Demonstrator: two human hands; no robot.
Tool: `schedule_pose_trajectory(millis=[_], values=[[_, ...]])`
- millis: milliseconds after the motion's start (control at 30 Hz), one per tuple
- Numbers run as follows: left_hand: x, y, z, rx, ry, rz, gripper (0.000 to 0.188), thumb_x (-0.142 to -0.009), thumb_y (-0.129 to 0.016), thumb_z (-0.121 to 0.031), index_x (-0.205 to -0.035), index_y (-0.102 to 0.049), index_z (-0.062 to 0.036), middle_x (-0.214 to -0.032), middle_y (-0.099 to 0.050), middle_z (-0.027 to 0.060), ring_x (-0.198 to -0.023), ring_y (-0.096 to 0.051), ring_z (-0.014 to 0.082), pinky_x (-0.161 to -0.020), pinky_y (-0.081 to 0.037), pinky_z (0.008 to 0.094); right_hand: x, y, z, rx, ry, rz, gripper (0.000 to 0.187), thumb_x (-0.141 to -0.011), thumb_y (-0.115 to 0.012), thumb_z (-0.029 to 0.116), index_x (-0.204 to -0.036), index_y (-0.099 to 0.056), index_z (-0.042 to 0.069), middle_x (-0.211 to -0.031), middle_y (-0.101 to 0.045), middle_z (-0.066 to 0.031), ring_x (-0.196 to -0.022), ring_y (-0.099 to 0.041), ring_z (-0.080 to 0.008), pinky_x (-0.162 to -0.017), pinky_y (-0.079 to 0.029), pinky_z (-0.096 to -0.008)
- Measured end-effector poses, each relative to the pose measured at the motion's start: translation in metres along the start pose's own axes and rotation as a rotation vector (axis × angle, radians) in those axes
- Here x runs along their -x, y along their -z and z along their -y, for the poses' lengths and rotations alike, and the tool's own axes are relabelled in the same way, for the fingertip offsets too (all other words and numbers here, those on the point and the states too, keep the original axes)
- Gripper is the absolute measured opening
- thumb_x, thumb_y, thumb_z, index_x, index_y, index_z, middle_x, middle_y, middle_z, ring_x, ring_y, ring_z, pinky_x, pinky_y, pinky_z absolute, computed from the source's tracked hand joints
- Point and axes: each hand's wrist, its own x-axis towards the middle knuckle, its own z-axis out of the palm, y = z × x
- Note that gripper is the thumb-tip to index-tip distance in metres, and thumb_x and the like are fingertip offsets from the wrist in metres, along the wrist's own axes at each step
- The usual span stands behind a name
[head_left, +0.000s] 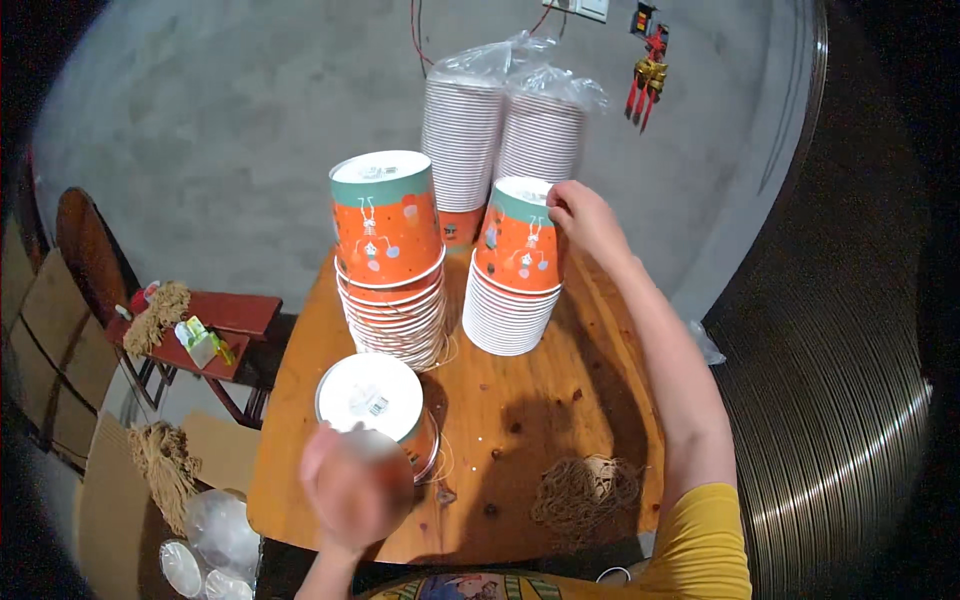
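So from the head view, your right hand is up against the top edge of the upside-down orange cup, fingers curled in. Can't tell if you're actually pinching it or just touching. That cup caps the white-rimmed stack, just left of and below your right hand.

Your left hand is at the near edge of a separate upturned cup, and it's too blurred to tell if it's gripping anything. A bit beyond that one you've got the taller orange stack, with thin string hanging around its lower rims.

Off to the right of your left hand, a tangled heap of brown twine sits on the wooden counter. Past your right hand, toward the grey wall, there are two tall stacks in clear plastic, left one and right one.
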Motion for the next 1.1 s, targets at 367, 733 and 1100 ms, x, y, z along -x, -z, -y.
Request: schedule_pose_trajectory(millis=[367, 733, 1100], values=[[-0.016, -0.062, -0.042, 0.313, -0.090, 0.296, 0.038, -0.078, -0.063, -0.008, -0.115, -0.053, -0.0026, -0.117, -0.052, 0.0179, -0.117, -0.048, 0.0376, -0.095, -0.042, 0.0451, -0.019, 0.092, -0.028, -0.342, -0.088, -0.185, 0.013, -0.081, -0.060, 0.010, -0.091, -0.057, 0.003, -0.078, -0.058, -0.0040, -0.074, -0.055, -0.0118, -0.068, -0.046, -0.0266], [-0.109, -0.158, -0.106, 0.882, 0.252, 0.231, 0.049, -0.089, -0.057, -0.019, -0.129, -0.038, 0.0015, -0.117, -0.054, 0.0119, -0.105, -0.052, 0.0205, -0.092, -0.040, 0.0324, 0.211, 0.079, 0.037, -0.896, -0.473, -0.425, 0.011, -0.088, -0.056, 0.008, -0.097, -0.051, 0.005, -0.083, -0.055, 0.0006, -0.078, -0.054, -0.0097, -0.074, -0.045, -0.0236], [-0.059, -0.127, -0.107, 0.102, -0.060, 0.755, 0.024, -0.086, -0.060, -0.016, -0.105, -0.054, -0.0023, -0.084, -0.061, 0.0195, -0.081, -0.057, 0.0367, -0.070, -0.046, 0.0428, 0.403, 0.102, -0.012, 0.016, -0.739, 0.394, 0.010, -0.086, -0.052, 0.011, -0.089, -0.060, 0.005, -0.092, -0.061, -0.0168, -0.088, -0.060, -0.0348, -0.076, -0.048, -0.0417]])
